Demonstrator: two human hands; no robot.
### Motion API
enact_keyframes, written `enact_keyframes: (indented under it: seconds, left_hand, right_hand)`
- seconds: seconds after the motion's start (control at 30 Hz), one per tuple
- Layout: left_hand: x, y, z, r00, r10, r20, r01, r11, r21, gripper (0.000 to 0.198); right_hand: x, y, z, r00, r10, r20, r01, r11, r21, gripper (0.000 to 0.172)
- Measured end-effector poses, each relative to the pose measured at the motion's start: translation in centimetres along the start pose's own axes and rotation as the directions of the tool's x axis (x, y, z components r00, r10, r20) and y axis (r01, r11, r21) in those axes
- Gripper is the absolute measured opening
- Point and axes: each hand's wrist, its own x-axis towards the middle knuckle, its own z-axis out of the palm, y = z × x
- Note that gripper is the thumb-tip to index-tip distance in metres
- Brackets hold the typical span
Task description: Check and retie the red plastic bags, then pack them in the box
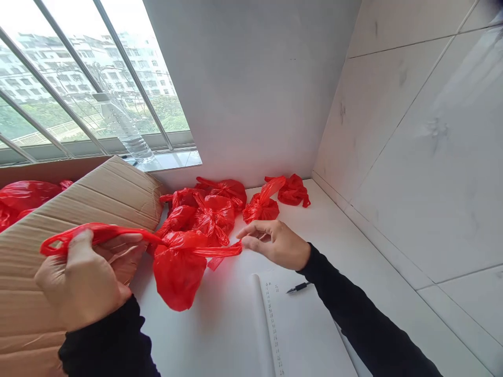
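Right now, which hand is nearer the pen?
Right. In view, the right hand is just above the pen; the left hand is far left, overlapping the cardboard box.

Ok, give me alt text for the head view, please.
The left hand and right hand hold out opposite handles of a red plastic bag at a white table. More red bags lie behind it. A pen rests on a notebook right of centre; a cardboard box containing red bundles stands at left.
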Motion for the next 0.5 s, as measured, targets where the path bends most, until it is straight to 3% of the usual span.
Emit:
enact_keyframes:
  seconds: [0.07,0.1,0.2,0.3,0.37,0.5]
  left_hand:
    - [0.2,-0.2,-0.3,0.982,0.044,-0.186,-0.023,0.993,0.117,0.015]
    - [0.3,-0.3,-0.5,0.972,0.086,-0.22,-0.044,0.981,0.188,0.014]
    - [0.6,-0.7,-1.0,0.942,0.258,-0.216,-0.159,0.907,0.39,0.029]
    - [0.1,-0.5,-0.6,0.916,0.344,-0.205,-0.197,0.833,0.517,0.061]
    - [-0.8,0.3,0.2,0.924,0.351,-0.152,-0.232,0.831,0.506,0.063]
    - [-2.7,1.8,2.4,0.974,0.202,0.106,-0.226,0.914,0.338,0.036]
  right_hand:
    - [0.6,1.4,-0.8,0.988,0.017,-0.151,-0.031,0.995,-0.094,0.021]
    - [0.8,2.2,-1.2,0.974,0.011,-0.226,-0.049,0.985,-0.163,0.021]
    - [1.5,4.9,-1.9,0.928,-0.032,-0.37,-0.122,0.915,-0.384,0.022]
    - [2.1,7.3,-2.0,0.925,-0.004,-0.38,-0.191,0.86,-0.474,0.026]
    - [2.3,8.2,-1.9,0.933,0.049,-0.357,-0.224,0.855,-0.468,0.028]
    - [2.5,8.4,-2.3,0.938,0.085,-0.336,-0.234,0.87,-0.434,0.025]
